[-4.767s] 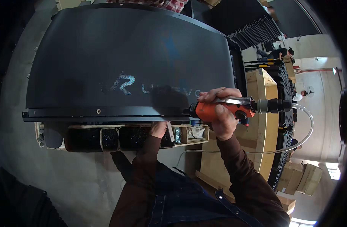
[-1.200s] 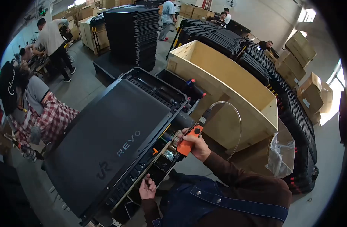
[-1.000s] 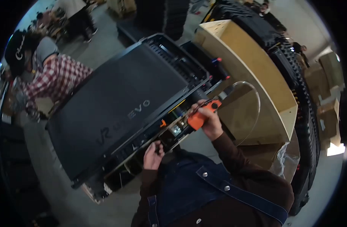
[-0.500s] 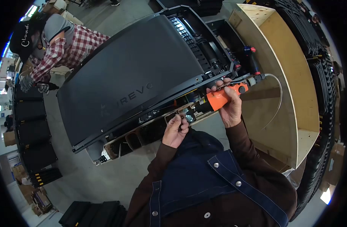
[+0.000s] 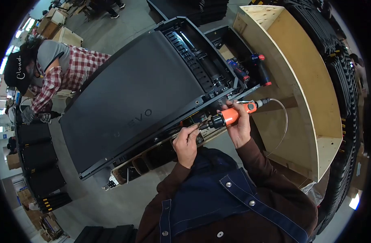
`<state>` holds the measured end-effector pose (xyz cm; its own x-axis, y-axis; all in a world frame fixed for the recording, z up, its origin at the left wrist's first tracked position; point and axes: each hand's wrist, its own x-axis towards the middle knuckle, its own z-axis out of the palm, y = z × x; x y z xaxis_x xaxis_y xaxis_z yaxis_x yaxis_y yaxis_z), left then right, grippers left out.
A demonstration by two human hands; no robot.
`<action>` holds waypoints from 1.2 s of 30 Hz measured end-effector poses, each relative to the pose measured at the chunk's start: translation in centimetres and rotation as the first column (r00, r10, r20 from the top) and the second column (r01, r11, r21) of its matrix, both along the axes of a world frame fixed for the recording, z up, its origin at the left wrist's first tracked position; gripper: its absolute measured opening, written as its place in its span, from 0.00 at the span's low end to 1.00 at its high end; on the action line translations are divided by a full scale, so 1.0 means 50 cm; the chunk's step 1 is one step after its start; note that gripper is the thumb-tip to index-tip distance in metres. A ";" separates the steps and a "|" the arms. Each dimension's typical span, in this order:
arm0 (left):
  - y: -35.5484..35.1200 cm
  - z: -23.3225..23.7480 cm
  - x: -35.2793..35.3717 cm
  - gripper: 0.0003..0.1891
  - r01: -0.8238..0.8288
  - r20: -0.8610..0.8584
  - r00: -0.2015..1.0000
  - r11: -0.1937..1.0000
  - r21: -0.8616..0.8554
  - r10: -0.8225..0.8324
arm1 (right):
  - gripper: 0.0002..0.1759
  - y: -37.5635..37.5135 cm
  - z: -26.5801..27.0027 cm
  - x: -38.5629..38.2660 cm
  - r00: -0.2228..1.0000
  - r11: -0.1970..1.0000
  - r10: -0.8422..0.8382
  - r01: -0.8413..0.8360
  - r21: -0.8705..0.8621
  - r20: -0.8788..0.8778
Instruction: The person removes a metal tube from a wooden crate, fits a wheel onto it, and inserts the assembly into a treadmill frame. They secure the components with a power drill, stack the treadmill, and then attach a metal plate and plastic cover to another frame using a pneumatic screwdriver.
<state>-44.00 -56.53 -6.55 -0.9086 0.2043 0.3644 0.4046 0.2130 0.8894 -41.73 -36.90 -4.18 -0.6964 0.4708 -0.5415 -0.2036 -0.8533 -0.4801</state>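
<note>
Two hands, frame centre: right hand (image 5: 240,128) clamped around orange pneumatic screwdriver (image 5: 231,116); left hand (image 5: 186,146) fingertips together at bit (image 5: 204,126), pinched item indistinct. Step: apparently bit loading. Next move calls for steady, coaxial alignment.

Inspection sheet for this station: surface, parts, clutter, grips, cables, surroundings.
Surface: dark panel, "EVO" lettering readable.
Job's things: orange driver, nose toward left grip; bins along panel's near edge.
Clutter: red-tipped tools off panel's right end.
Grips: right grip holds driver; left pinched by its tip, contents too small to tell.
Cables: clear hose from driver's rear.
Surroundings: wooden crate right; co-worker across panel.
</note>
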 end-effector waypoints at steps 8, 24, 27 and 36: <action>0.114 -0.066 -0.079 0.17 -0.521 0.545 0.210 0.379 0.765 -0.812 | 0.22 -0.012 0.118 -0.072 0.973 0.774 0.096 0.060 0.630 -0.210; 0.014 -0.147 0.023 0.10 -0.403 0.752 0.152 0.654 0.640 -0.642 | 0.18 -0.082 0.116 -0.212 0.684 0.074 0.719 -0.251 0.965 0.123; -0.029 -0.147 0.035 0.10 -0.352 0.741 0.168 0.663 0.661 -0.650 | 0.16 -0.090 0.098 -0.212 0.649 0.038 0.752 -0.214 0.976 0.113; -0.133 -0.088 0.000 0.13 -0.187 0.681 0.216 0.655 0.732 -0.700 | 0.18 -0.127 0.094 -0.209 0.645 0.027 0.751 -0.242 0.970 0.140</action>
<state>-43.99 -63.19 -10.94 -0.5839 0.6654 -0.4651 -0.8046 -0.3977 0.4410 -52.15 -43.27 0.51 -0.9557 -0.1537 0.2510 -0.2726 0.1409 -0.9518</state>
